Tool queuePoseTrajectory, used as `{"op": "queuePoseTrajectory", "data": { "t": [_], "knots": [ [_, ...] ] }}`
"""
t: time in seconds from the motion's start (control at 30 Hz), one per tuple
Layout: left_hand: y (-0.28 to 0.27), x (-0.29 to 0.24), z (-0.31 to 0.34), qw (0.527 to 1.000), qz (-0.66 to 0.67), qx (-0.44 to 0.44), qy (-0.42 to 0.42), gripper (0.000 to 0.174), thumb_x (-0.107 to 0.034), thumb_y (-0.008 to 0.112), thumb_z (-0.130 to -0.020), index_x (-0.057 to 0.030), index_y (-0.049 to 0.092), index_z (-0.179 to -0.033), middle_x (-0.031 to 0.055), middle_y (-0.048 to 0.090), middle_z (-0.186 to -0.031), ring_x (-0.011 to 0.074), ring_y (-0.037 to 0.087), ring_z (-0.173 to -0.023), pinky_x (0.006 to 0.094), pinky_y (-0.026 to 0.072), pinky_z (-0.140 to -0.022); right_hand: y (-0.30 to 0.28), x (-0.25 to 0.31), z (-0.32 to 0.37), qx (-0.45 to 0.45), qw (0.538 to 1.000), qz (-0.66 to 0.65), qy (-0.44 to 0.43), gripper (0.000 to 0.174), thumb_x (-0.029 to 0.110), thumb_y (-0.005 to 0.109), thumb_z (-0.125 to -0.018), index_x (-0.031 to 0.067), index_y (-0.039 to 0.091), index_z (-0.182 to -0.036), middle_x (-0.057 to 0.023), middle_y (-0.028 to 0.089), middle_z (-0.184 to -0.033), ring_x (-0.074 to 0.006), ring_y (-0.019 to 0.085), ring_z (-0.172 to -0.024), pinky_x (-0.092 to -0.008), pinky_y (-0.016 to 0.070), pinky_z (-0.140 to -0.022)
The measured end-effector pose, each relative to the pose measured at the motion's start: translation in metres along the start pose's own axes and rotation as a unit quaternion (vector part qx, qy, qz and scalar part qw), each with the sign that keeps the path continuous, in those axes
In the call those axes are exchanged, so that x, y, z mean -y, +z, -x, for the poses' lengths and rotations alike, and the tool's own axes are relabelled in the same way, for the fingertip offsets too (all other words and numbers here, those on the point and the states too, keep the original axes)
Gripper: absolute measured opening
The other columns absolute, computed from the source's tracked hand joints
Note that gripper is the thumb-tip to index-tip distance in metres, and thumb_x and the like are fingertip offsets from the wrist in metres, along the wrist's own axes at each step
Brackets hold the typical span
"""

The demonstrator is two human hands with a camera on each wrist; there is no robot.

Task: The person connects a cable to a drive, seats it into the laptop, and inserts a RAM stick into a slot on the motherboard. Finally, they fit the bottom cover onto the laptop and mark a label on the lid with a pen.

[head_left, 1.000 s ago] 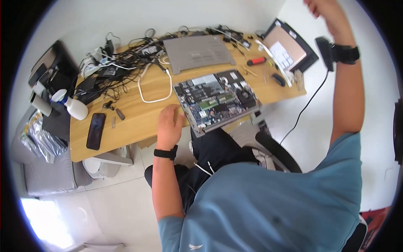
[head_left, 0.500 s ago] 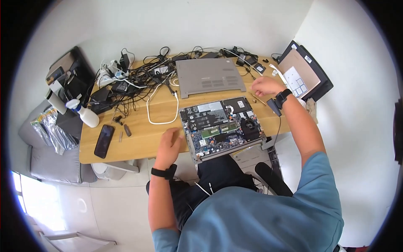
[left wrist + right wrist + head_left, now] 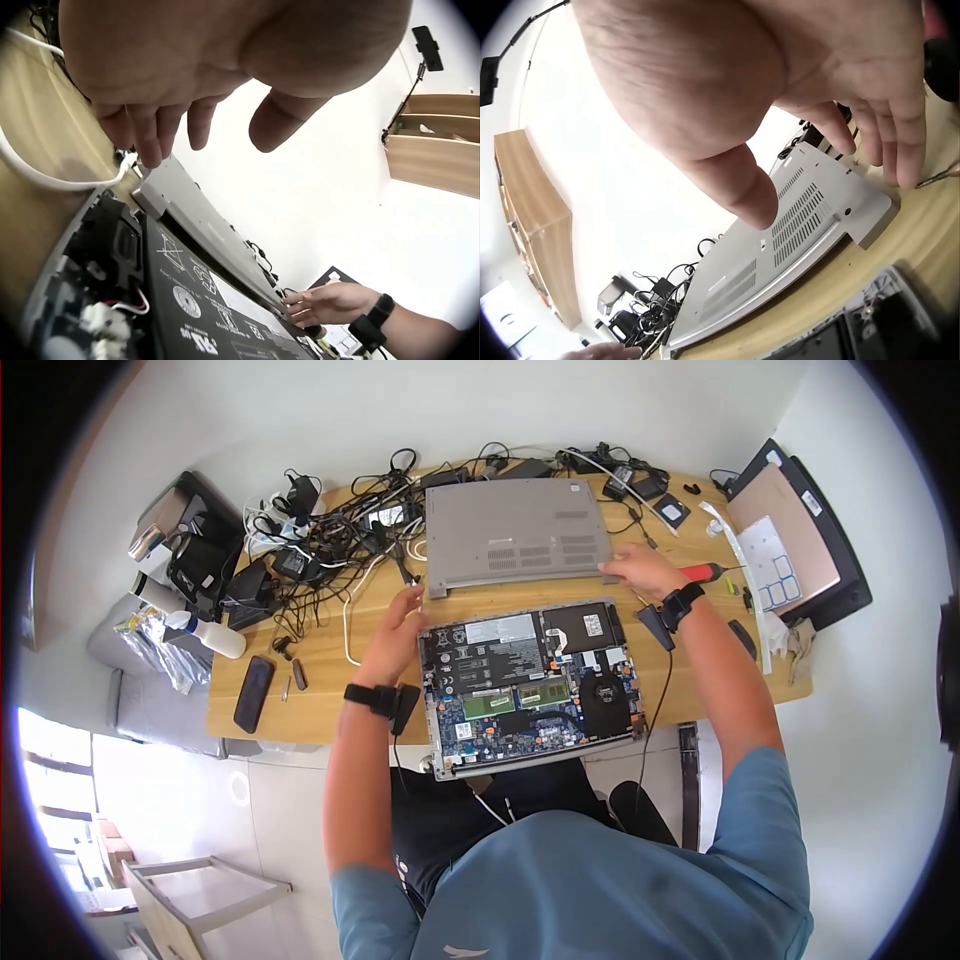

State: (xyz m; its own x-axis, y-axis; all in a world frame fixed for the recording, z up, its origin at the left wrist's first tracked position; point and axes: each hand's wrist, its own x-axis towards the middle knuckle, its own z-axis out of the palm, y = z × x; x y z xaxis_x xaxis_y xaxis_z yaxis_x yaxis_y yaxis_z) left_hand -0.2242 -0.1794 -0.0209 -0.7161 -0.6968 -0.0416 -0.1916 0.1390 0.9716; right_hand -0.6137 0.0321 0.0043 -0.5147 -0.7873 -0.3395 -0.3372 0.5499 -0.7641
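A grey laptop bottom cover (image 3: 515,530) lies on the desk behind an opened laptop (image 3: 535,690) whose battery, green memory sticks and fan are exposed. My left hand (image 3: 393,640) is by the cover's near left corner, fingers extended and loosely bent, thumb apart; the left wrist view shows the hand (image 3: 225,60) above the cover's corner (image 3: 154,195). My right hand (image 3: 645,572) is at the near right corner; in the right wrist view the hand (image 3: 780,82) has straight fingers beside the cover (image 3: 780,240). Contact with the cover cannot be told for either hand.
Tangled black cables (image 3: 300,560) fill the back left. A white cable (image 3: 349,622) curves left of the laptop. A phone (image 3: 254,694) and spray bottle (image 3: 218,636) stand left; a red-handled screwdriver (image 3: 702,572) and leaning panels (image 3: 800,545) are right.
My right hand has come down from raised at the upper right to the cover's right corner. The left has moved up from beside the laptop to the cover's left corner. The view has shifted.
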Motion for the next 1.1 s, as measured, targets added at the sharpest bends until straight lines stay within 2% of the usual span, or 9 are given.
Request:
{"op": "queuePoseTrajectory", "data": {
  "t": [0.07, 0.2, 0.37, 0.47, 0.7, 0.8, 0.93, 1.0, 1.1],
  "knots": [
    [0.006, 0.004, -0.016, 0.998, 0.057, 0.023, -0.02, 0.051, -0.021, 0.057, -0.1, -0.0049, 0.047, -0.147, 0.0146, 0.053, -0.145, 0.0233, 0.045, -0.137, 0.0326, 0.0326, -0.114, -0.001, -0.006, -0.004, 0.008, 1.0, 0.006, -0.008, 0.048, 0.035, 0.075, -0.089, -0.0013, 0.067, -0.118, -0.0054, 0.07, -0.102, -0.0125, 0.061, -0.088, -0.0282, 0.0506, -0.078],
    [0.009, 0.005, -0.029, 0.994, 0.08, 0.012, -0.07, 0.053, -0.021, 0.056, -0.1, -0.0042, 0.045, -0.149, 0.0112, 0.051, -0.149, 0.022, 0.043, -0.141, 0.0331, 0.0279, -0.117, -0.006, -0.005, -0.005, 0.013, 0.998, -0.061, 0.017, 0.038, 0.033, 0.074, -0.09, 0.0008, 0.069, -0.111, -0.0063, 0.07, -0.101, -0.0141, 0.064, -0.09, -0.0283, 0.0515, -0.08],
    [0.01, -0.013, -0.022, 0.994, 0.075, 0.026, -0.075, 0.054, -0.02, 0.057, -0.1, -0.002, 0.044, -0.149, 0.0128, 0.051, -0.149, 0.0219, 0.044, -0.139, 0.033, 0.0291, -0.117, -0.007, -0.013, -0.005, 0.077, 0.978, -0.192, 0.033, 0.025, 0.024, 0.073, -0.092, 0.0025, 0.07, -0.104, -0.0046, 0.069, -0.096, -0.0128, 0.063, -0.087, -0.0262, 0.0516, -0.08],
    [0.005, -0.019, -0.023, 0.999, 0.017, -0.044, -0.014, 0.052, -0.022, 0.056, -0.101, -0.0016, 0.045, -0.147, 0.0148, 0.052, -0.147, 0.0237, 0.045, -0.137, 0.0337, 0.0321, -0.115, -0.011, -0.01, 0.0, 0.065, 0.977, -0.201, 0.022, 0.025, 0.022, 0.078, -0.089, -0.0001, 0.069, -0.097, -0.0052, 0.068, -0.09, -0.0127, 0.062, -0.082, -0.0268, 0.0523, -0.075],
    [-0.016, -0.011, -0.023, 0.999, 0.01, -0.026, -0.047, 0.052, -0.023, 0.057, -0.1, -0.0031, 0.047, -0.147, 0.014, 0.055, -0.143, 0.0225, 0.048, -0.134, 0.0345, 0.0333, -0.114, -0.003, 0.031, 0.04, 0.081, 0.941, -0.325, -0.056, 0.026, 0.01, 0.064, -0.098, -0.0051, 0.058, -0.119, -0.0111, 0.066, -0.111, -0.0195, 0.067, -0.1, -0.034, 0.0566, -0.09],
    [-0.013, -0.012, -0.017, 0.979, 0.177, -0.049, -0.083, 0.052, -0.027, 0.054, -0.101, -0.0012, 0.047, -0.145, 0.0156, 0.059, -0.136, 0.021, 0.055, -0.124, 0.0356, 0.0413, -0.106, 0.0, 0.052, 0.066, 0.085, 0.928, -0.347, -0.104, 0.031, 0.008, 0.059, -0.1, -0.0067, 0.053, -0.126, -0.0127, 0.064, -0.118, -0.0212, 0.066, -0.107, -0.0368, 0.0558, -0.095],
    [-0.026, -0.018, 0.006, 0.972, 0.212, -0.07, -0.074, 0.051, -0.029, 0.051, -0.103, 0.0009, 0.047, -0.144, 0.0157, 0.061, -0.133, 0.022, 0.058, -0.122, 0.0357, 0.0435, -0.104, 0.0, 0.073, 0.116, 0.052, 0.913, -0.375, -0.152, 0.037, 0.006, 0.058, -0.099, -0.0092, 0.05, -0.131, -0.0173, 0.064, -0.121, -0.0262, 0.068, -0.108, -0.0375, 0.0555, -0.095],
    [-0.03, -0.042, 0.04, 0.974, 0.226, -0.015, -0.008, 0.048, -0.028, 0.047, -0.106, 0.0022, 0.047, -0.143, 0.0166, 0.061, -0.133, 0.0228, 0.057, -0.123, 0.0359, 0.0434, -0.105, -0.01, 0.065, 0.141, 0.058, 0.909, -0.38, -0.16, 0.04, 0.007, 0.059, -0.098, -0.0084, 0.048, -0.133, -0.0168, 0.064, -0.123, -0.0263, 0.068, -0.107, -0.0366, 0.0549, -0.094],
    [-0.019, -0.069, 0.105, 0.98, 0.182, -0.031, 0.074, 0.045, -0.025, 0.044, -0.107, 0.0033, 0.047, -0.142, 0.0172, 0.06, -0.136, 0.0238, 0.056, -0.125, 0.0364, 0.0428, -0.105, -0.006, 0.047, 0.182, 0.045, 0.903, -0.392, -0.172, 0.045, 0.01, 0.062, -0.097, -0.0065, 0.047, -0.136, -0.0149, 0.065, -0.123, -0.026, 0.068, -0.105, -0.0344, 0.0537, -0.091]
  ]
}}
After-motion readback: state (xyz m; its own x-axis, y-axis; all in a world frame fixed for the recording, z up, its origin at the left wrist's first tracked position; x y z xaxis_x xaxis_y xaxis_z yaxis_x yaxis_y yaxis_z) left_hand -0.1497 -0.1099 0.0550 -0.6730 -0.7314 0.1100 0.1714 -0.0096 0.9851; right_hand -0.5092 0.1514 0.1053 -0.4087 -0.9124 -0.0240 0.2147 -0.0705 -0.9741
